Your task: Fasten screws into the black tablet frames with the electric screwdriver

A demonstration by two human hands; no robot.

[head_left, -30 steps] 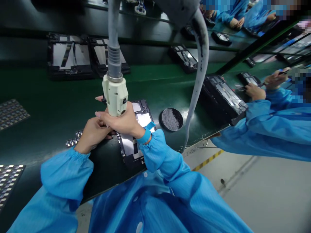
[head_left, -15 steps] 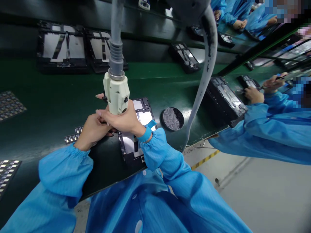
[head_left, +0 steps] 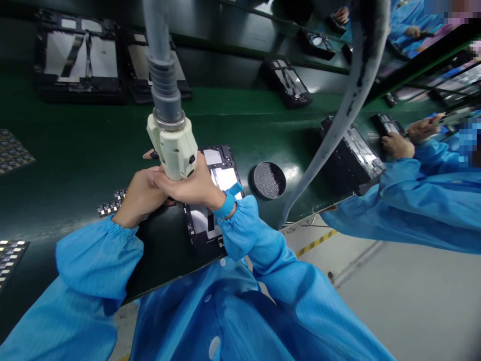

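Observation:
My right hand (head_left: pixel 197 185) is wrapped round a cream-coloured electric screwdriver (head_left: pixel 175 150) with a thick grey hose rising from its top. The tool's tip is hidden behind my hands. Pressed against the right fingers, my left hand (head_left: pixel 139 195) is closed; whatever it pinches is out of sight. Under the right wrist lies an opened tablet-like device (head_left: pixel 227 179) with a black frame and silvery plates. Left of my left hand is a small strip of circuit boards (head_left: pixel 108 207), partly covered by it. A round black perforated dish (head_left: pixel 268 180) stands right of the device.
Similar opened devices (head_left: pixel 80 60) rest along the back, with another (head_left: pixel 287 82) further right. A stack of devices (head_left: pixel 349 150) stands near a co-worker's hand (head_left: pixel 398 145). Panels of small boards (head_left: pixel 13 150) lie at far left. A grey cable (head_left: pixel 334 130) hangs across the right side.
The view has shifted slightly. The screwdriver and hose have moved a little left, and my hands have drawn closer together. The device stays on the bench.

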